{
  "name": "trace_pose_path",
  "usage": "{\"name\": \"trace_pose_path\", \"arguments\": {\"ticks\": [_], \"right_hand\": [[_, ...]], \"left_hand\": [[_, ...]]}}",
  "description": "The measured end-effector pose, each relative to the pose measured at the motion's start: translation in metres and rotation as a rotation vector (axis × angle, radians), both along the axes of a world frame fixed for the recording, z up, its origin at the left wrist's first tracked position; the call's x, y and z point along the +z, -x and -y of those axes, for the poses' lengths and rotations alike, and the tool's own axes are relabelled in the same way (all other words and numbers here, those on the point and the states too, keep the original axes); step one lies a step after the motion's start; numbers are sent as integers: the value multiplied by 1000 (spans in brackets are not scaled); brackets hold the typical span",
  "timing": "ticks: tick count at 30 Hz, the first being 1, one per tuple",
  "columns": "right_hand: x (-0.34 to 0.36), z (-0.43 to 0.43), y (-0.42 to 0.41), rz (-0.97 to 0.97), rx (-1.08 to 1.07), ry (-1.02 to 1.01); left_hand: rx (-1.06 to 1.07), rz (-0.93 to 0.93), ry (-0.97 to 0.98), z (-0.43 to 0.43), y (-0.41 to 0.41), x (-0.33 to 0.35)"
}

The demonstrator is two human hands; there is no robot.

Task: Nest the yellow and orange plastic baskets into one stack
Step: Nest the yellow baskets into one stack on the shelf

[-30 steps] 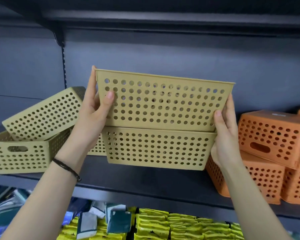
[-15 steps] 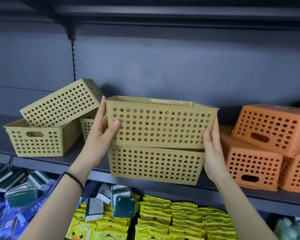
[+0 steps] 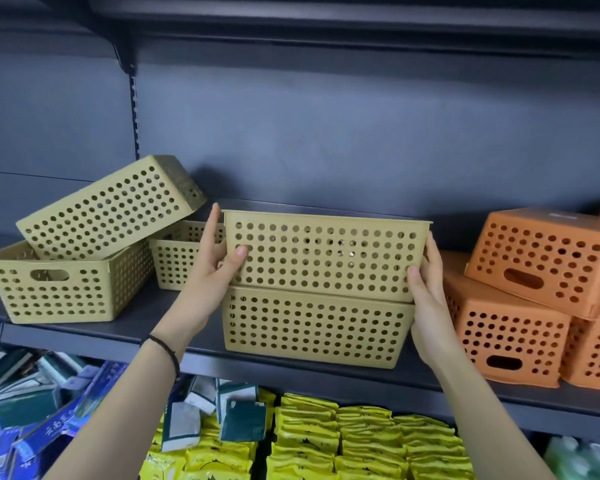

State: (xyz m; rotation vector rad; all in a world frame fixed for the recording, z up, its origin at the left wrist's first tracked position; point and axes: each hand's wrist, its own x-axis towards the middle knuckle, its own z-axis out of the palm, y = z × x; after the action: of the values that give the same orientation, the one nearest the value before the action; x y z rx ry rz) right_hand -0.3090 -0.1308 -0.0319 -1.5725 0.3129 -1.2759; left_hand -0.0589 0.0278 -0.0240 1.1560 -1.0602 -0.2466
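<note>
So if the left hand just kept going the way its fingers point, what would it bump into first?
Probably nothing close: the left hand, gripping the upper yellow basket, points up and back toward the dark back panel. Depth is hard to judge.

Single head view only, no second view to share scene with. Camera worn on head, faces forward and slightly down at dark shelf (image 3: 125,327) straight ahead, near it. Shelf edge runs across frame below middle, dropping toward right. Back panel above shelf fills upper half. Below shelf, yellow packets (image 3: 361,441) at bottom edge. Both forearms enter from bottom, reaching up to shelf. Wide-angle bending at frame edges.
</note>
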Motion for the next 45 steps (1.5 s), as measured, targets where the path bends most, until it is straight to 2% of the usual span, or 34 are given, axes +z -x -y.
{"name": "trace_pose_path", "arguments": {"ticks": [6,10,12,16,22,25,29,31,34,35,38,41,45], "right_hand": [[-21,12,1,17,-76,-107],[-27,8,-7,43,-169,-166],[-25,5,-10,34,-246,-98],[-21,3,-8,-150,-320,135],[-12,4,-8,-260,-458,209],[-11,5,-9,-341,-668,498],[5,-13,-18,-531,-655,869],[20,-28,-29,-689,-596,924],[46,-39,-55,-820,-485,945],[54,-42,-66,-849,-466,963],[74,-50,-100,-912,-416,1033],[84,-57,-139,-1009,-395,1133],[94,-74,-191,-1068,-378,1157]], "left_hand": [[-63,21,-56,-8,-7,-20],[-84,-101,-8,-3,-2,-22],[-81,-163,6,3,5,-18],[23,-212,-93,12,6,-18],[33,-130,-206,1,3,-17],[123,-127,-181,-6,-4,-11],[200,111,-273,-14,-6,-2],[283,300,-341,-20,-9,3],[597,739,-488,-31,-24,18],[722,900,-484,-37,-32,25],[861,1266,-490,-61,-62,48],[919,1402,-601,-93,-107,62],[977,1369,-636,-138,-172,67]]}}
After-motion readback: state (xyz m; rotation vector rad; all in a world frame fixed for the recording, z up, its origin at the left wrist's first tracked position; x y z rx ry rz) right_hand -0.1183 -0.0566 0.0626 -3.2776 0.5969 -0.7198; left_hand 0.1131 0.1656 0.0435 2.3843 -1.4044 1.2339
